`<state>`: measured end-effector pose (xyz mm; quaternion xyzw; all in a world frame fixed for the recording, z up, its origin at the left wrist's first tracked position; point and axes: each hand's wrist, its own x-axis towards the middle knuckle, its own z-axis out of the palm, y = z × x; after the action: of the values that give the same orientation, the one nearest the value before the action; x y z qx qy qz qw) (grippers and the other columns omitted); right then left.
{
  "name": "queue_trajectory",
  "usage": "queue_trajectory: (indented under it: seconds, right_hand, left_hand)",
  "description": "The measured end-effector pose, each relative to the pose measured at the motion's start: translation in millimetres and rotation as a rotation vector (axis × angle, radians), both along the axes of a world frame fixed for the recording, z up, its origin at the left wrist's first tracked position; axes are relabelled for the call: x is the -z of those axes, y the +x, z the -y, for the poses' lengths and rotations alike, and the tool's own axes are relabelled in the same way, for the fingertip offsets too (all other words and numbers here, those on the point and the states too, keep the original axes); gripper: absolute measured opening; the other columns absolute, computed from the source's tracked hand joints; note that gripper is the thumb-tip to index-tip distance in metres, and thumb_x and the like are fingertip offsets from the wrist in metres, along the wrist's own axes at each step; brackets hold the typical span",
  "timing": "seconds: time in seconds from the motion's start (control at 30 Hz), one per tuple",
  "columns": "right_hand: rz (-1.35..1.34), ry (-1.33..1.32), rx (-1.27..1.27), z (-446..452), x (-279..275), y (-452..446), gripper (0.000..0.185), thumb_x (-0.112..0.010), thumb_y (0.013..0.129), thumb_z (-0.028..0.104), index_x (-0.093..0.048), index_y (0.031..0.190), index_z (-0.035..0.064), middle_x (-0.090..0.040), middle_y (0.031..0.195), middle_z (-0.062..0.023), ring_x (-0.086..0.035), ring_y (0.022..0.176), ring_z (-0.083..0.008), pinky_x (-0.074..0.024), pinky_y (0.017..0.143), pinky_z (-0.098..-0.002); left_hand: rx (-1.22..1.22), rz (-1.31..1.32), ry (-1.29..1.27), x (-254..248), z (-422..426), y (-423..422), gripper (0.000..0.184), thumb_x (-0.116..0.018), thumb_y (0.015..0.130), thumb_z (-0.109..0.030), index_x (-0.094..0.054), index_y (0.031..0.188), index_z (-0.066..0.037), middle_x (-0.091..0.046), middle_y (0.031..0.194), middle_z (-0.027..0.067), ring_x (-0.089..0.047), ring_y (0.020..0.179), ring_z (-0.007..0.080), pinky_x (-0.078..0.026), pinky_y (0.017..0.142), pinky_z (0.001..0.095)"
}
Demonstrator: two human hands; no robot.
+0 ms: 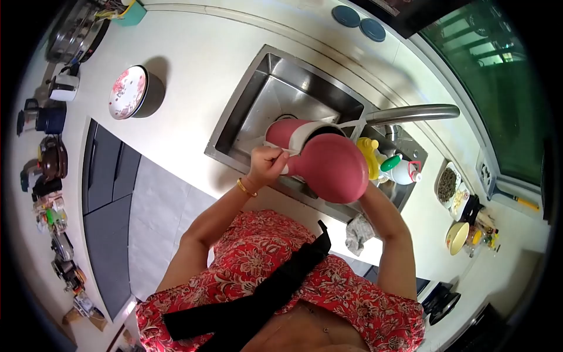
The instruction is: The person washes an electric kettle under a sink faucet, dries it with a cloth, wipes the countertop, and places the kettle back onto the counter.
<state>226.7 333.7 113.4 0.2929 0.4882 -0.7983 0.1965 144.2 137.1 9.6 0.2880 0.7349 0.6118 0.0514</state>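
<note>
The pink pot [284, 132] was tipped over the metal sink [234, 132], close to the silver tap [413, 114]. It had a pale band near its open mouth, and it looked dark in there, so what was inside could not be told. A big round pink piece [335, 169] sat in front of it. The left hand [268, 166] was squeezed tight around the pot's pale handle. The right hand was hidden behind the round pink piece, so I could not tell what it was doing.

A yellow bottle [369, 157] and a white bottle [403, 172] stood by the sink. On the desk [193, 70], a flowery dish [127, 92] sat on top of a dark pot [152, 97]. A white tray [460, 196] held dark bits and pale bits, near a yellow bowl [457, 239].
</note>
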Motion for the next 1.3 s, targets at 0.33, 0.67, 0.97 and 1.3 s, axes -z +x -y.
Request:
queue_trajectory:
  seconds: [0.33,0.67,0.97,1.3]
  right_hand:
    - [0.012,0.421,-0.543,-35,20,12,0.044,-0.042,0.082,0.034,-0.042,0.118,0.0085,-0.046,0.117,-0.0069,-0.043,0.104,-0.0153,-0.0318,0.089,-0.0261]
    - [-0.446,1.067,-1.229,-24,62,-70,0.036,-0.047,0.081,0.023,-0.047,0.111,0.0052,-0.052,0.107,-0.0073,-0.049,0.098,-0.0146,-0.0384,0.082,-0.0237]
    - [-0.889,1.214,-0.891,-39,89,-28,0.033,-0.052,0.078,0.019,-0.048,0.109,0.0075,-0.053,0.106,-0.0074,-0.05,0.098,-0.016,-0.041,0.08,-0.0269]
    - [-0.397,0.58,-0.357,-34,32,35,0.037,-0.055,0.076,0.017,-0.046,0.111,0.0073,-0.052,0.107,-0.0073,-0.05,0.098,-0.0164,-0.0407,0.081,-0.0276]
  left_hand:
    - [0.114,-0.209,0.017,-6,-10,-8,0.025,-0.059,0.064,-0.007,-0.043,0.044,-0.005,-0.039,0.042,0.0093,-0.041,0.038,0.0251,-0.03,0.037,0.0319]
    - [0.126,-0.194,-0.005,2,-4,-20,0.025,-0.058,0.065,-0.008,-0.044,0.046,-0.005,-0.038,0.042,0.0098,-0.041,0.038,0.0232,-0.03,0.038,0.0306]
    - [0.028,-0.059,0.001,7,-8,-20,0.028,-0.059,0.069,-0.008,-0.043,0.047,-0.003,-0.034,0.042,0.0098,-0.035,0.035,0.0208,-0.028,0.035,0.028]
    - [0.087,-0.015,-0.001,5,-17,-9,0.026,-0.059,0.067,-0.008,-0.044,0.046,-0.004,-0.038,0.042,0.0107,-0.042,0.037,0.0242,-0.03,0.036,0.0304]
